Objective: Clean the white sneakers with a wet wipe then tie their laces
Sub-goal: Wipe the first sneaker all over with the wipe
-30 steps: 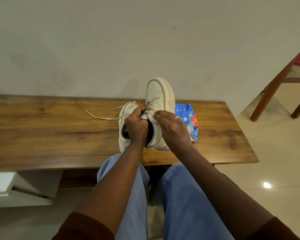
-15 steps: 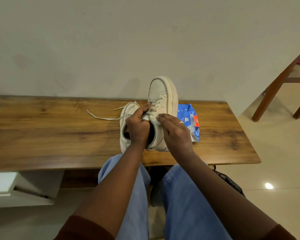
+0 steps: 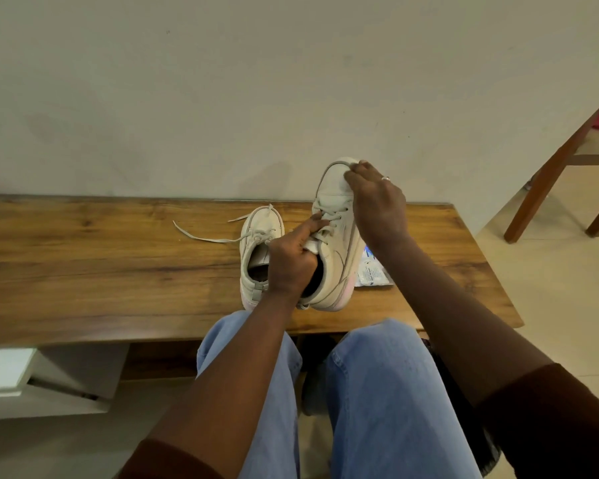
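**A:** where's the shoe at?

**B:** the raised sneaker (image 3: 338, 247) is tipped toe-up over the table (image 3: 101, 271). The left hand (image 3: 291, 261) has its grip pinching the tongue, and the right hand (image 3: 377, 205) curls its grip over the toe.

**A:** and the other one?

**B:** the second sneaker (image 3: 256, 236) is flat on the table, touching its left side, with its lace (image 3: 201, 236) trailing loose. The wipes pack (image 3: 372, 273) is just right.
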